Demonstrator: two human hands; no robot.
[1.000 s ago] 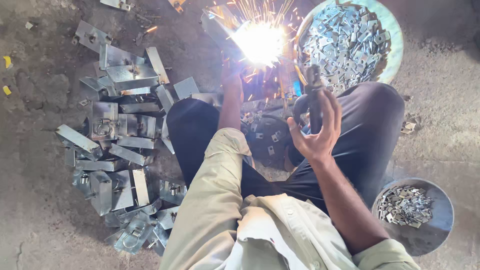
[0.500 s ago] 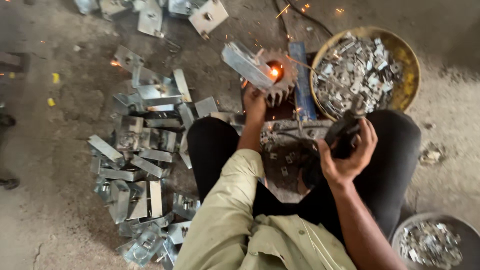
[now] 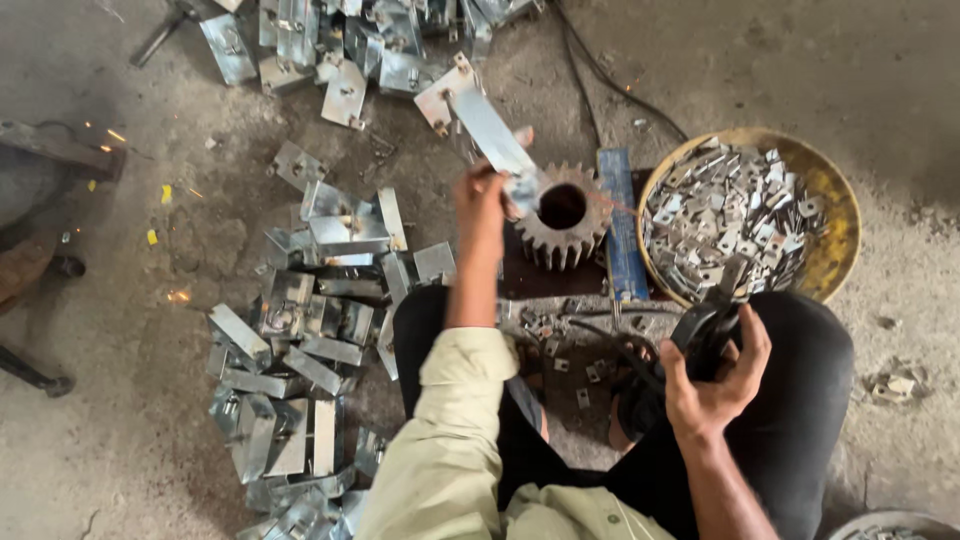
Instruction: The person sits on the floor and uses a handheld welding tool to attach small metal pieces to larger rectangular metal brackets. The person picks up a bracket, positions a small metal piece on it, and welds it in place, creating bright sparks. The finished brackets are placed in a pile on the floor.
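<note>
My left hand (image 3: 482, 196) grips a long flat metal bracket (image 3: 492, 135) and holds it tilted over a large toothed steel gear (image 3: 562, 214) that lies on the floor in front of me. My right hand (image 3: 712, 388) is closed around a black welding holder (image 3: 706, 335) near my right knee, with a thin rod running from it toward the gear. I sit cross-legged in dark trousers and a pale long-sleeved shirt.
A yellow round basin (image 3: 836, 240) full of small metal pieces stands at the right. A blue bar (image 3: 620, 222) lies beside the gear. Piles of metal brackets lie at the left (image 3: 300, 340) and at the top (image 3: 340, 50). A black cable (image 3: 600, 90) crosses the floor.
The bright welding sparks have died out. My left hand has lifted the bracket up off the gear, and the view has shifted so the top pile shows.
</note>
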